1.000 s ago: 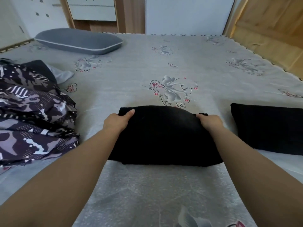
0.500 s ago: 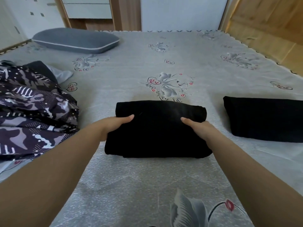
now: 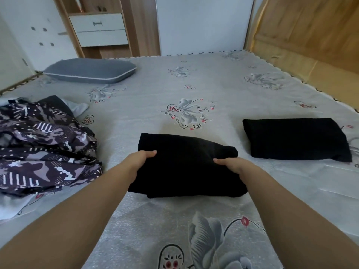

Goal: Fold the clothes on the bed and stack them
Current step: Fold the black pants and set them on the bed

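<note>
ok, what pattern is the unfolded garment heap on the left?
The crumpled garment is dark purple-black with a grey and white camouflage-style print, plus dots and stripes; the head view shows it.

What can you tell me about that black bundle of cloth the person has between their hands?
The folded black knitted garment looks like soft ribbed fabric, folded into a thick, roughly rectangular bundle. It lies on the grey flower-printed bedspread, in the middle near the person. The left hand grips its left edge and the right hand grips its right edge, thumbs on top. Its far right corner droops slightly.
</note>
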